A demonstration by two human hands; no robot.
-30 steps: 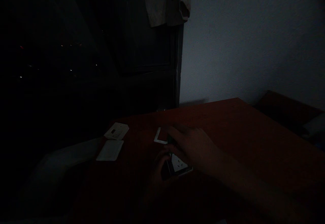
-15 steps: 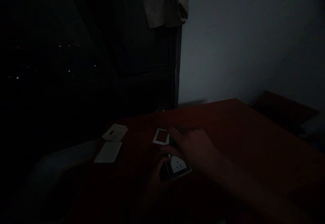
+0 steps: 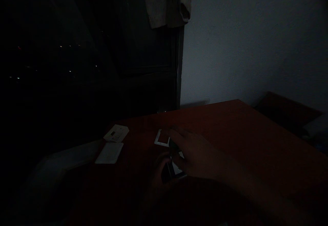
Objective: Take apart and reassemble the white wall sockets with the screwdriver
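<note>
A wall socket (image 3: 176,169) with a white face and dark edges sits in my left hand (image 3: 158,175). The thumb and fingers of that hand are wrapped round its left side. My right hand (image 3: 196,152) lies over the socket's upper part with its fingers curled. Something dark shows between those fingers, too dim to name, and most of the socket's face is hidden by the hand. Just beyond the hands a white square frame (image 3: 161,143) lies flat, its right side partly covered by my right fingers.
Left on the reddish-brown table (image 3: 217,123) are a plain white plate (image 3: 109,153) and a white piece with a small slot (image 3: 120,134). Behind stand a dark window (image 3: 64,58) and a pale wall (image 3: 246,41). Cloth (image 3: 166,3) hangs above. The room is very dim.
My right hand has shifted a little and turned, so its fingers now cover the slots on the socket's face and more of the white frame. My left hand keeps its hold.
</note>
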